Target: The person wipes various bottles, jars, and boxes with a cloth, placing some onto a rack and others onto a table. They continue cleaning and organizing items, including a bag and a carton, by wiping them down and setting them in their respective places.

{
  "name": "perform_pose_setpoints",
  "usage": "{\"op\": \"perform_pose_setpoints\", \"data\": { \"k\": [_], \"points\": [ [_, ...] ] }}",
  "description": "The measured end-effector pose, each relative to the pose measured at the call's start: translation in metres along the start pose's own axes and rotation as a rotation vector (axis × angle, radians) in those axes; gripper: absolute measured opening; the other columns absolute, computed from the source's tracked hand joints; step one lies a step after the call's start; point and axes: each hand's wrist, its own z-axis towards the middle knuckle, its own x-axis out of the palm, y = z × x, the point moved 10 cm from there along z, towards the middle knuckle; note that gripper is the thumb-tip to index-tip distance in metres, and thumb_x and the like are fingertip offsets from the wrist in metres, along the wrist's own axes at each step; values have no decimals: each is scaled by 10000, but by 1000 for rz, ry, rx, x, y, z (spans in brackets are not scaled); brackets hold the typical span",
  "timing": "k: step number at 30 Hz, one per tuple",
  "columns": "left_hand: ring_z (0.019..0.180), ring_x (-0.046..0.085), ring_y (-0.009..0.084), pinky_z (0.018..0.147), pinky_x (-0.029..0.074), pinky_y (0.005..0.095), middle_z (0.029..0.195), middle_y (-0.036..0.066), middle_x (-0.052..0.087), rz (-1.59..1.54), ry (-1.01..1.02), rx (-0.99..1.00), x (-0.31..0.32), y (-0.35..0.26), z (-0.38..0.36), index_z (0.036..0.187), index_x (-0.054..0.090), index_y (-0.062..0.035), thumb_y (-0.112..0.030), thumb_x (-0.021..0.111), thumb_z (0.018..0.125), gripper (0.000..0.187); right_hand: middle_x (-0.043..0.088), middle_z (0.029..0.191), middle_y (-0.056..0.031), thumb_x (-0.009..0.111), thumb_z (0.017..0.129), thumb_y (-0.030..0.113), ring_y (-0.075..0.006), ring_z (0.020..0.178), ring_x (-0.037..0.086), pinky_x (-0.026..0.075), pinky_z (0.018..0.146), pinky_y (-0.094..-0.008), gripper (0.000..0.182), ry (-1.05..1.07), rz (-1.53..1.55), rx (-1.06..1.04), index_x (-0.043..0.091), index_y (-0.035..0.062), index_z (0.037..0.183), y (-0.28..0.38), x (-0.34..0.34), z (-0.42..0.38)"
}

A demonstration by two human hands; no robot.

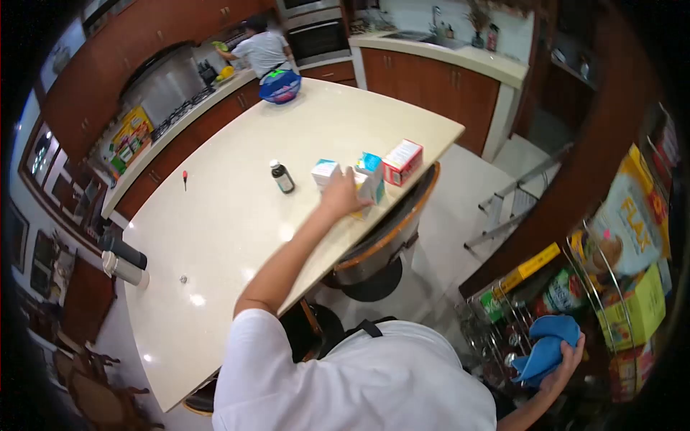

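My left hand (341, 196) reaches across the cream countertop (215, 215), its fingers closed round a small white box (364, 185). Touching or very near that hand is another white box with a blue top (326, 171). A blue-and-white pack (371, 164) stands just behind the held box, and a red-and-white box (403, 162) lies to its right. Left of the boxes is a dark bottle with a white cap (282, 177). Low on the right, my right hand (569, 363) grips a folded blue cloth (550, 348) beside the wire shelves.
Another person (263, 52) is at the far counter. A blue covered bowl (280, 86) sits on the island's far end, two tumblers (126, 269) at its left edge. Chairs (388, 237) line the near side. A step ladder (517, 197) and stocked racks (611, 287) are at right.
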Motion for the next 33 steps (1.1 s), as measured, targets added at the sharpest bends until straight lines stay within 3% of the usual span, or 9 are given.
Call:
{"op": "perform_pose_setpoints", "data": {
  "k": [3, 9, 11, 16, 21, 23, 27, 29, 33],
  "points": [
    [1167, 442, 431, 960, 416, 445, 1269, 299, 375, -130, -361, 116, -4, 0, -23, 1332, 304, 70, -247, 784, 680, 869, 486, 1248, -139, 615, 795, 135, -238, 1063, 525, 443, 905, -345, 636, 180, 185, 42, 368, -6, 1364, 6, 70, -2],
    [1222, 414, 388, 1000, 386, 415, 1321, 272, 390, -479, -378, 236, -46, 9, -46, 1397, 228, 29, -106, 729, 678, 887, 549, 1042, -68, 630, 751, 115, -158, 952, 533, 430, 865, -283, 472, 502, 316, -128, 503, -3, 1190, 30, 213, -12],
    [1117, 533, 324, 962, 419, 377, 1175, 202, 537, -704, -278, 217, -90, -18, -63, 1449, 190, -69, -137, 785, 668, 984, 444, 1025, -75, 622, 673, 143, -168, 939, 432, 314, 909, -281, 219, 599, 184, -493, 484, 23, 795, 104, 266, -50],
    [1159, 507, 335, 958, 418, 368, 1247, 170, 505, -868, -195, 533, -137, -115, -103, 1471, 153, -99, -3, 723, 667, 990, 463, 1242, -163, 631, 693, 69, -297, 1148, 464, 354, 985, -398, 287, 815, 45, -1003, 546, 61, 967, 172, 370, -151],
    [1038, 526, 386, 885, 438, 392, 1100, 216, 543, -787, -372, 666, -137, -141, -107, 1471, 113, -45, 114, 602, 634, 982, 524, 1162, -114, 579, 736, 0, -240, 1046, 532, 391, 939, -301, 320, 957, -79, -836, 562, 37, 1054, 159, 422, -154],
    [1294, 364, 382, 1039, 342, 365, 1415, 232, 338, -855, -203, 592, -113, -143, -99, 1472, 144, -73, 100, 632, 650, 971, 542, 1131, -98, 559, 749, -20, -218, 1016, 548, 398, 925, -277, 331, 925, -31, -761, 564, 28, 1077, 151, 421, -137],
    [1246, 412, 382, 1013, 360, 397, 1344, 226, 419, -816, -117, 589, -106, -155, -96, 1459, 183, -62, 49, 689, 665, 948, 559, 1087, -93, 556, 802, 0, -194, 1032, 540, 416, 916, -302, 332, 704, 26, -491, 561, 40, 1131, 126, 405, -76],
    [1193, 448, 363, 971, 385, 389, 1277, 204, 462, -852, -202, 637, -110, -157, -93, 1439, 233, -53, -35, 714, 714, 870, 556, 1119, -104, 538, 889, 123, -193, 1036, 539, 418, 913, -296, 325, 532, 331, -95, 528, 48, 1205, 105, 385, -36],
    [1154, 433, 244, 984, 333, 308, 1246, 131, 450, -1188, -101, 618, -110, -181, -82, 1381, 333, -37, -232, 634, 850, 641, 525, 1201, -139, 439, 963, 352, -195, 1106, 508, 372, 977, -331, 494, 911, 415, -399, 403, 10, 1318, 139, 398, -86]
  ]
}}
